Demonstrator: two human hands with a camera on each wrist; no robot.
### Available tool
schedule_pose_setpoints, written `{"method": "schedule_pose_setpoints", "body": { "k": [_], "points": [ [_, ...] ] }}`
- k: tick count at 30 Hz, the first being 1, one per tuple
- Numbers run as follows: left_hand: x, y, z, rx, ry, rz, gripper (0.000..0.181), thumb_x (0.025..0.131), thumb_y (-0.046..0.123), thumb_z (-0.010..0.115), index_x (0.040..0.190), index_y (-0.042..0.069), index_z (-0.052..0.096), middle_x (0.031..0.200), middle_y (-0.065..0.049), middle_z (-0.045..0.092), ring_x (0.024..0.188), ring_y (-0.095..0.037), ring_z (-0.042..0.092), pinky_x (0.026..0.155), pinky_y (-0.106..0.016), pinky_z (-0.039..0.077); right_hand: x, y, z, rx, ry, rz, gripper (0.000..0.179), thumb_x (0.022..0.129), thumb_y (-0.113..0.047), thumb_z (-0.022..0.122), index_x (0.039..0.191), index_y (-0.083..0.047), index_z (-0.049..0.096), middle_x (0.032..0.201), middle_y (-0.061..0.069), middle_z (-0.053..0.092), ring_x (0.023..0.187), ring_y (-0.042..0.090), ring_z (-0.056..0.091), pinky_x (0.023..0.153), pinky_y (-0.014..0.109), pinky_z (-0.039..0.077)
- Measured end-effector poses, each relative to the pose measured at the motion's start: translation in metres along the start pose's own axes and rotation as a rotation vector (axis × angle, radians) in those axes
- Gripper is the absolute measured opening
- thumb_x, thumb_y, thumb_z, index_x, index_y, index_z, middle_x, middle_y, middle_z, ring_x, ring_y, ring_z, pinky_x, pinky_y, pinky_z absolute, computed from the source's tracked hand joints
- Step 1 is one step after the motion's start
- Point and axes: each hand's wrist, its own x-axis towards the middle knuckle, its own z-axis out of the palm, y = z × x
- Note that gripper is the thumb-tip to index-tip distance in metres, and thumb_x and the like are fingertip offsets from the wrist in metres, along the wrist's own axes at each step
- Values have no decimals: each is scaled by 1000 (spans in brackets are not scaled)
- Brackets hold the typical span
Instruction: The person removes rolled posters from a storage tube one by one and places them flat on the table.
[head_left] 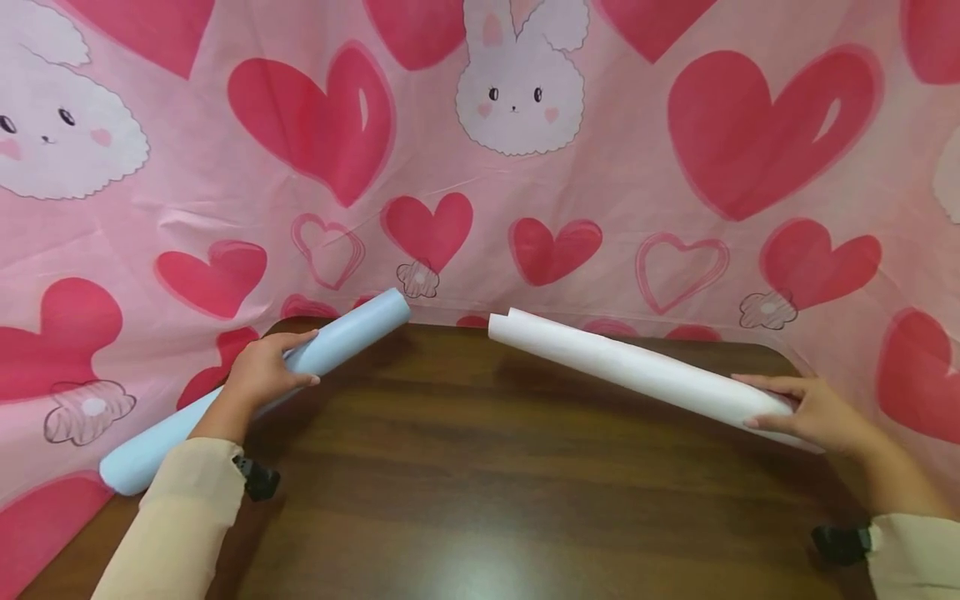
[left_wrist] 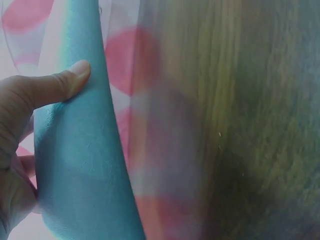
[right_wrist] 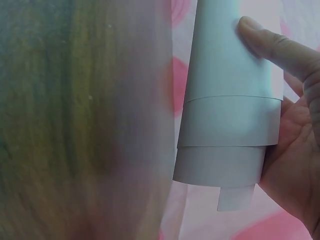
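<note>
A light blue paper roll slants across the table's left side in the head view, its far end toward the middle. My left hand grips it around the middle, the thumb lying along the blue surface in the left wrist view. Over the right side, a white paper roll slants the other way. My right hand holds it near its right end. In the right wrist view the roll's layered edges show as steps at that end, with the thumb pressed on top.
Beneath both rolls lies a dark brown wooden table with a glossy patch of light at the front. Right behind its back edge hangs a pink cloth printed with red hearts and white rabbits. Each wrist carries a small black camera.
</note>
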Motion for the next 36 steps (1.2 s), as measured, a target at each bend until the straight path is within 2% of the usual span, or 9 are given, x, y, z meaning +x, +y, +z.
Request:
{"method": "schedule_pose_setpoints", "body": {
  "k": [3, 9, 16, 19, 23, 25, 29, 33, 36],
  "points": [
    [2, -9, 1, 20, 42, -30, 82, 69, 27, 88, 140, 5, 52, 127, -28, 56, 109, -47, 51, 87, -65, 44, 0, 0, 5, 11, 6, 23, 59, 71, -21, 88, 125, -11, 68, 102, -21, 62, 81, 2, 54, 65, 23, 43],
    [3, -24, 5, 53, 120, -90, 73, 67, 23, 88, 129, -3, 58, 121, -31, 53, 108, -48, 48, 82, -69, 42, 1, -5, 10, 19, -8, 68, 61, 73, -25, 87, 127, -9, 66, 108, -3, 66, 83, 1, 56, 66, 22, 44],
    [5, -36, 6, 84, 111, -160, 75, 67, 27, 88, 128, -3, 58, 118, -30, 53, 105, -48, 49, 71, -71, 42, 4, -6, 16, 39, -4, 67, 59, 74, -22, 87, 127, -8, 66, 111, 8, 67, 84, 1, 55, 67, 22, 44],
    [3, -44, 6, 94, 99, -182, 76, 67, 28, 88, 129, -3, 58, 118, -30, 54, 105, -47, 50, 68, -71, 42, 5, -5, 18, 45, -8, 37, 58, 73, -19, 87, 126, -7, 66, 111, 6, 67, 84, 1, 55, 67, 21, 44],
    [2, -55, 6, 95, 73, -223, 78, 66, 29, 89, 130, -4, 57, 118, -30, 55, 104, -48, 49, 65, -73, 39, 5, -4, 21, 56, -5, 15, 58, 72, -17, 87, 125, -6, 66, 108, -8, 65, 84, 1, 56, 67, 19, 44],
    [2, -60, 7, 90, 69, -242, 79, 66, 28, 89, 130, -4, 56, 118, -31, 54, 106, -49, 48, 66, -75, 37, 5, -4, 22, 65, -2, 18, 58, 72, -17, 87, 125, -5, 66, 107, -10, 65, 84, 1, 56, 68, 19, 43],
    [2, -67, 8, 96, 81, -261, 80, 66, 27, 88, 130, -5, 54, 119, -32, 52, 107, -50, 45, 67, -77, 35, 5, -5, 22, 70, -3, 34, 58, 73, -17, 87, 125, -4, 66, 108, -8, 65, 85, 1, 56, 68, 19, 43],
    [2, -72, 8, 125, 115, -243, 76, 66, 23, 87, 127, -8, 54, 115, -32, 54, 104, -51, 48, 67, -74, 38, 6, -8, 23, 85, -8, 35, 58, 73, -17, 87, 126, -3, 66, 109, -7, 66, 86, 0, 56, 69, 18, 44],
    [3, -75, 6, 132, 112, -241, 76, 66, 21, 87, 127, -9, 53, 113, -33, 55, 101, -51, 50, 68, -72, 40, 7, -10, 24, 88, -13, 41, 58, 73, -17, 87, 125, -3, 66, 111, -2, 67, 86, 0, 57, 69, 18, 45]
  ]
}}
